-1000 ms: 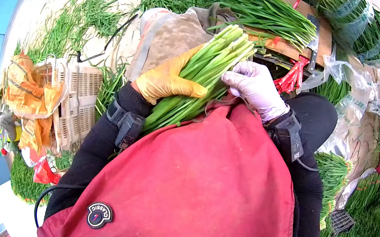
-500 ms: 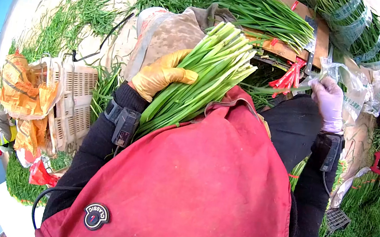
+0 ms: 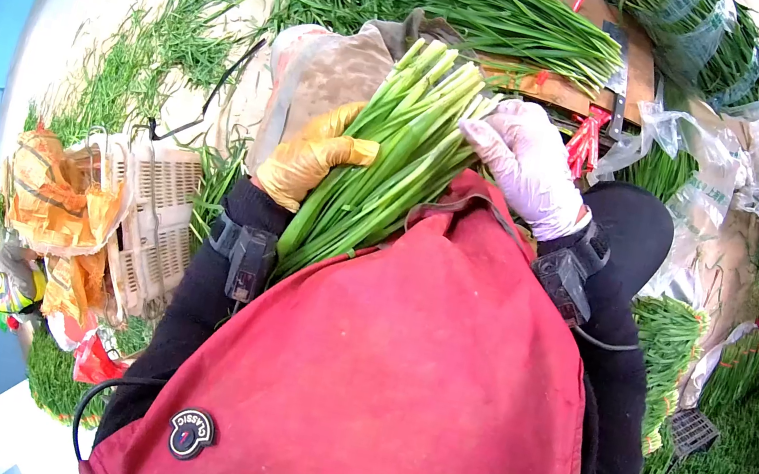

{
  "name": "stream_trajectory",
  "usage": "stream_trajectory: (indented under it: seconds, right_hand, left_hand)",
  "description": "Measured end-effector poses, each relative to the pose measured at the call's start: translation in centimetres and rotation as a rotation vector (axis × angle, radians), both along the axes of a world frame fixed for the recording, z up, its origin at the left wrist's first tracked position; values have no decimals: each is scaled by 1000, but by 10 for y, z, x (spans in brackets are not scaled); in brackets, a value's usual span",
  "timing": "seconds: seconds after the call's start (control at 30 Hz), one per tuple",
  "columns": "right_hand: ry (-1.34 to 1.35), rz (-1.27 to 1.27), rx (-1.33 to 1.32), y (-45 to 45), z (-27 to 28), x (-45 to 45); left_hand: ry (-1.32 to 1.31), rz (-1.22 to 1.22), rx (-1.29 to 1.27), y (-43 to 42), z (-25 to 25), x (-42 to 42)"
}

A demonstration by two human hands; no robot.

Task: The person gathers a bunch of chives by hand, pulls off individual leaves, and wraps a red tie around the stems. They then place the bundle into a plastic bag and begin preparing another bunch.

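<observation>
My left hand (image 3: 312, 159), in a yellow glove, is wrapped round a thick bunch of garlic chives (image 3: 383, 161), thumb across the front. The pale stem ends point up and away from me, and the green leaves run down against my red apron (image 3: 377, 369). On the bunch's right side, near the stem ends, is my right hand (image 3: 529, 167) in a pale lilac glove. Its thumb and fingers are pinched together at the outer stems; exactly which stems lie between them is partly hidden.
More chives (image 3: 510, 16) lie on a cardboard-topped stand ahead, with red ties (image 3: 586, 142) hanging at its edge. A plastic-wrapped bundle (image 3: 690, 33) is at upper right. Loose leaves litter the floor. A white crate (image 3: 154, 218) stands left; a person in a reflective vest (image 3: 12, 279) is beyond.
My right hand has come in from the right, away from the plastic bags, to the stem ends of the bunch. My left hand still holds the bunch in nearly the same place.
</observation>
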State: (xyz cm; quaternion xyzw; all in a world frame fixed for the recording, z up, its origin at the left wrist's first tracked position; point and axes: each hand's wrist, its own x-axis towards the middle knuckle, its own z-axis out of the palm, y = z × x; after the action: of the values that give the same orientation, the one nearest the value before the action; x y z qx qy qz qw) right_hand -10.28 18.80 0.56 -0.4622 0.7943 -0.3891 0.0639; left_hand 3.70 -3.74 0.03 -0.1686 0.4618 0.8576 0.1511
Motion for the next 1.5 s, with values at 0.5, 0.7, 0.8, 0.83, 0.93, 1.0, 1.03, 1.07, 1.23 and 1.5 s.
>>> stream_trajectory:
  seconds: [0.5,0.7,0.8,0.83,0.93,1.0,1.03,1.07,1.23,1.5]
  right_hand:
    - [291,-120,3,-1,-3,3]
    - [166,-21,-98,10,-10,1]
    - [83,-15,2,10,-2,0]
    - [73,-46,-16,8,-7,2]
    - [46,-43,-17,8,-13,3]
    - [7,-22,-9,7,-10,5]
    - [-29,-16,39,8,-10,5]
    - [-17,-63,38,8,-10,5]
    - [80,-100,-61,6,-15,-1]
    - [64,118,-83,-25,-6,-12]
  left_hand:
    - [4,28,-16,-5,-3,1]
    - [-13,44,-30,-4,2,2]
    - [1,46,-26,-6,-4,2]
    - [9,45,-15,-5,-4,2]
    - [-6,56,-8,-6,-5,3]
    - [-11,63,7,-5,-5,3]
    - [-4,65,23,-4,-2,2]
    - [3,65,38,-3,0,2]
    - [-4,84,61,-2,3,2]
    - [-11,70,62,-4,2,3]
